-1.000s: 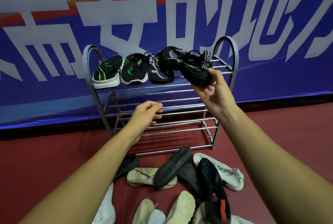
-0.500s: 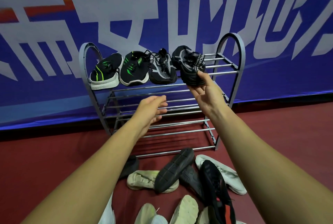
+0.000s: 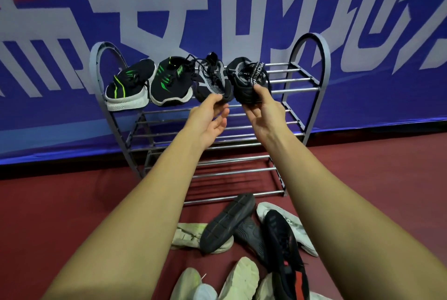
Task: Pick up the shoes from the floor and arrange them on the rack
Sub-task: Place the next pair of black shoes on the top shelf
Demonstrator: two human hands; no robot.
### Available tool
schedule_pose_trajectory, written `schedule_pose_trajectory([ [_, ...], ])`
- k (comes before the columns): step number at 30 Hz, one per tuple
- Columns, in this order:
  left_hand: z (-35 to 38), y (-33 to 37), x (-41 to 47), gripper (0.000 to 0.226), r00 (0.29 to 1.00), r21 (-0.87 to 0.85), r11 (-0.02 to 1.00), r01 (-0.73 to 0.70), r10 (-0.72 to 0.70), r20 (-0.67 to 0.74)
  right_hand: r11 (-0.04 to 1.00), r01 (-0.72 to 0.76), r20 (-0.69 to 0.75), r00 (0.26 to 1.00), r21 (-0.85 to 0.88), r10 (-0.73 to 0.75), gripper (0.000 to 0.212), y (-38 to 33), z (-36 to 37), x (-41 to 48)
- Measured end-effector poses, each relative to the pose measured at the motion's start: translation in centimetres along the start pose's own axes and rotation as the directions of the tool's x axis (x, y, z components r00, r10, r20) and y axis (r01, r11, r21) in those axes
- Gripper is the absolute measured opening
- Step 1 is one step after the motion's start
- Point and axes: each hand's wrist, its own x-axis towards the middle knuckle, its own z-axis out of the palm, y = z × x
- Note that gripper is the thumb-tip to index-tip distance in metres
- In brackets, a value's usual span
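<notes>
Reaching forward, right hand (image 3: 262, 112) pinches black shoe (image 3: 244, 82), left hand (image 3: 209, 117) touches grey shoe (image 3: 212, 79)

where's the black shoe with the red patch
In the head view the black-and-red shoe lies on the floor, right of the upturned black shoe, overlapping a white shoe.

Blue lettered banner (image 3: 362, 106) rises behind red floor (image 3: 60, 203).
</notes>
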Motion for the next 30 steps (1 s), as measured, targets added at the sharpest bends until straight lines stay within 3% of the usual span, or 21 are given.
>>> schedule_pose_trajectory([
  [5,-0.1,-0.3,1.1,0.014,1.000,-0.020,1.000,-0.009,0.009,0.000,1.000,0.016,0.013,1.000,0.010,-0.016,0.021,0.4,0.3,1.3],
  [12,-0.6,-0.4,2.7,0.015,1.000,-0.019,1.000,-0.017,0.017,0.007,0.997,0.076,-0.094,0.993,0.002,-0.075,0.058,1.7,0.9,3.5],
  [19,-0.7,-0.5,2.7,0.018,0.999,0.041,0.998,-0.040,0.038,0.030,0.997,0.039,-0.052,0.998,-0.063,-0.042,0.064,1.6,-0.4,3.7],
  [22,-0.7,-0.1,2.2,0.021,0.998,0.082,0.995,-0.056,0.054,0.031,0.995,-0.003,-0.006,1.000,-0.105,0.003,0.060,1.3,-0.7,3.2],
  [27,-1.0,-0.5,1.3,0.035,0.998,0.142,0.989,-0.040,0.033,0.054,0.976,-0.113,0.039,0.992,-0.188,0.122,0.032,-0.2,-0.4,1.6],
  [30,-1.7,-1.9,0.1,0.034,0.997,0.259,0.966,-0.010,-0.010,0.074,0.932,-0.158,0.030,0.984,-0.326,0.177,0.030,-0.5,-0.9,0.0],
])
